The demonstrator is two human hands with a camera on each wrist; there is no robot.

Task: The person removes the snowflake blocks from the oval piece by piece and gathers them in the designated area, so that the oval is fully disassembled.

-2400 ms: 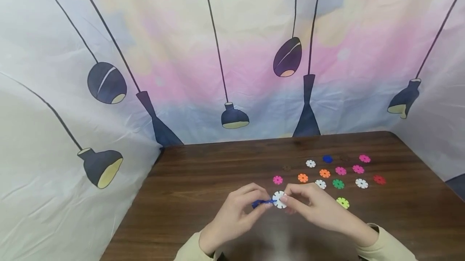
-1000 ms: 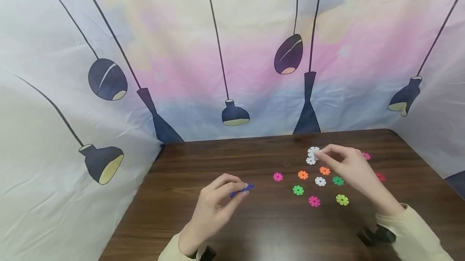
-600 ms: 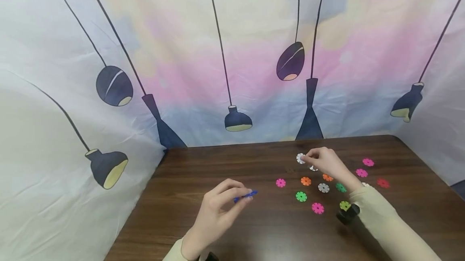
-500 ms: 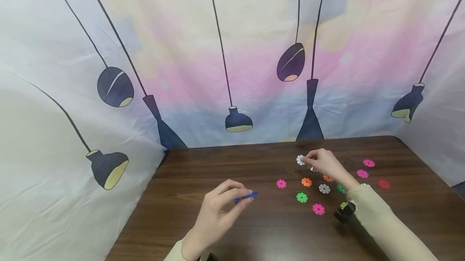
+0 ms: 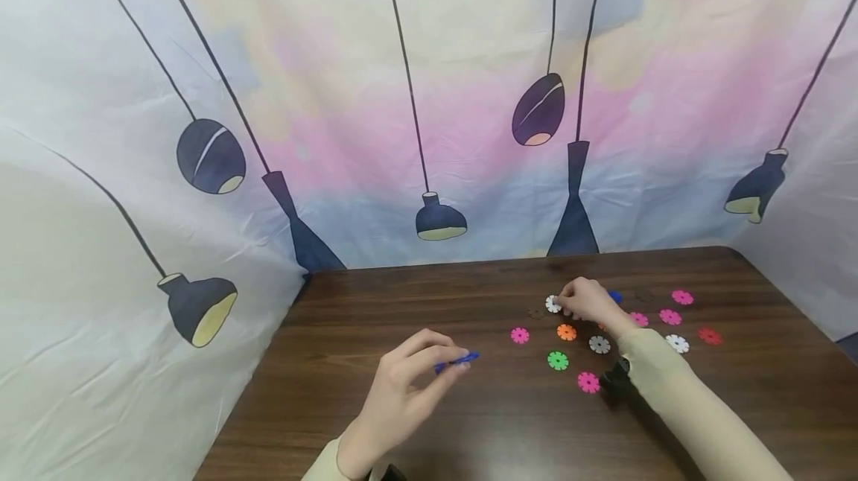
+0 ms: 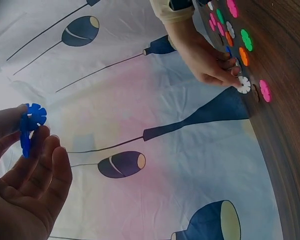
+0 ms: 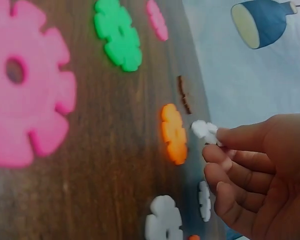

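My left hand pinches blue notched discs between thumb and fingers, above the table's front middle. In the left wrist view, one blue disc faces the camera and another stands edge-on against it. Farther back, my right hand pinches a white notched disc by its edge, thumb against fingers. That disc is low over the far part of the table, beside a brown disc. Another white disc lies just below the right fingers in the right wrist view.
Several loose notched discs lie on the dark wooden table: orange, green, pink, red and blue among them. The right forearm covers some. A fabric backdrop with printed lamps hangs behind.
Both hands were together at the white disc and blue piece. They have parted: the right hand has carried the white disc to the back and lowered it; the left moved left with the blue discs.
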